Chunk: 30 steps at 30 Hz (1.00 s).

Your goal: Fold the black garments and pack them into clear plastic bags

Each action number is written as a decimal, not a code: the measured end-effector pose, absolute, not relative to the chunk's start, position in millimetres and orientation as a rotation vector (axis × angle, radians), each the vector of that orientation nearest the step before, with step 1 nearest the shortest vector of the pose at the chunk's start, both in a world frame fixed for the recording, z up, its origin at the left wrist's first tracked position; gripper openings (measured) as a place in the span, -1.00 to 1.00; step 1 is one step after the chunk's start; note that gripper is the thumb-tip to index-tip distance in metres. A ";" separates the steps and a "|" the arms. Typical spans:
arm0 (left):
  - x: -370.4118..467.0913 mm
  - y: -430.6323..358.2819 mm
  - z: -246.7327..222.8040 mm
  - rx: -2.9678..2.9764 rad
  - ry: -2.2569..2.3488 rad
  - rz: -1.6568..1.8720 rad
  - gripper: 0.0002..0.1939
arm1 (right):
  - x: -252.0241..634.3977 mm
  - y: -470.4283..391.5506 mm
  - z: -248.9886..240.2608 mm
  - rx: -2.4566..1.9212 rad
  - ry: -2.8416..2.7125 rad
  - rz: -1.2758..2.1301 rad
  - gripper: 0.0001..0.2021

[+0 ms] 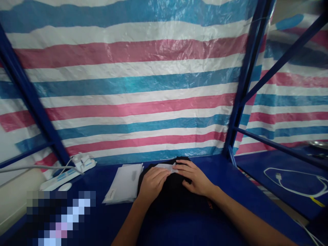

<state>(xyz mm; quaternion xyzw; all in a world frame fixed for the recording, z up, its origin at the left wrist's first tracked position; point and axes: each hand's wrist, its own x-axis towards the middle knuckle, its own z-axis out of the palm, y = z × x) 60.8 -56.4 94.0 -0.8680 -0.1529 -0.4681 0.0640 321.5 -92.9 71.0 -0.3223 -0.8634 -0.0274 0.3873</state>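
Note:
A black cloth garment [170,194] lies on the blue surface in front of me, with small orange lettering near its right side. On its upper part is a small white sheet [164,166], possibly paper or thin plastic. My left hand [153,182] is at the sheet's near left edge, fingers pressed together and fingertips on it; the thumb is mostly hidden. From the right, my right hand [196,176] rests over the cloth with fingers stretched and thumb apart, its fingertips touching the sheet's right end.
A stack of whitish, filmy plastic bags [124,184] lies left of the garment. Farther left are a white power strip [68,174] with plugs and a blurred-out patch. Blue metal posts [237,109] frame a striped plastic sheet [143,106]. A white cable [289,191] lies at right.

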 end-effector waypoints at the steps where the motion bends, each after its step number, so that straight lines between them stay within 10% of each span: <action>1: 60.5 -55.8 93.5 -2.618 -0.489 -1.420 -0.77 | 321.5 -93.1 70.3 -0.816 -2.205 -0.075 -0.28; 30: 55.4 -59.7 99.4 -2.628 -0.457 -1.559 -0.68 | 348.8 -56.1 42.2 -1.191 -2.038 -0.182 -0.29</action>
